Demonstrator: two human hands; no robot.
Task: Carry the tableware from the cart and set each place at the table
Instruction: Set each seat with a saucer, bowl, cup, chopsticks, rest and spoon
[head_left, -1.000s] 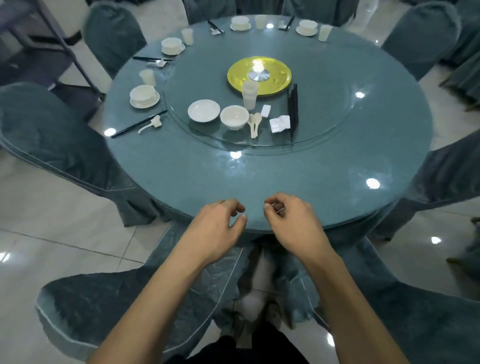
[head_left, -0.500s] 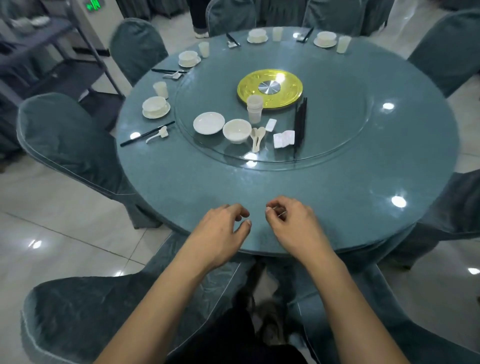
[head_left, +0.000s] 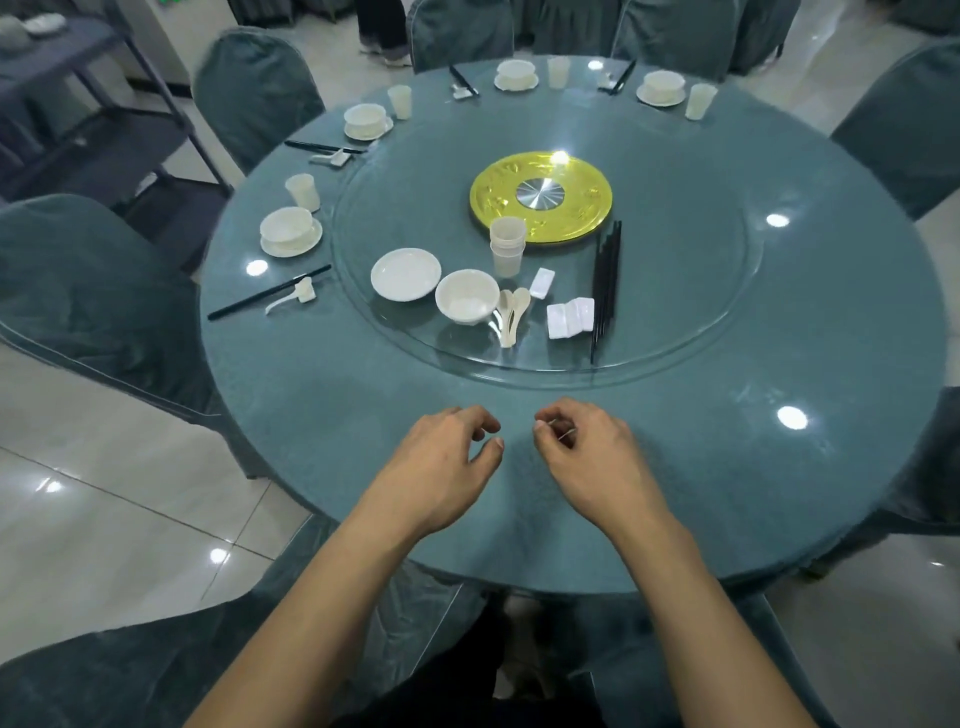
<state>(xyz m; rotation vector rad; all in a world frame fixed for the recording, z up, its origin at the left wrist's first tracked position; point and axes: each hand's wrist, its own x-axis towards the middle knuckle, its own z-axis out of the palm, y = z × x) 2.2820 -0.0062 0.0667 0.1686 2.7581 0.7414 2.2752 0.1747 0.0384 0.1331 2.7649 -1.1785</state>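
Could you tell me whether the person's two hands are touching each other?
Apart. The head view shows a strip of bare teal table between the left hand and the right hand.

Turntable (head_left: 675, 291) sits mid-worktop (head_left: 363, 395) carrying plate (head_left: 405, 274) left of bowl (head_left: 466, 296), spoons (head_left: 511, 312) just right of bowl, cup stack (head_left: 506, 252) behind spoons, chopsticks (head_left: 605, 283) farthest right, chopstick rests (head_left: 570, 318) between spoons and chopsticks.

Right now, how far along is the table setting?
Done: four places set, from the left bowl round to the far-right bowl. In hand: no tableware evident; left hand and right hand hover at the near rim. Left: plate, cups and chopsticks loose on the turntable.
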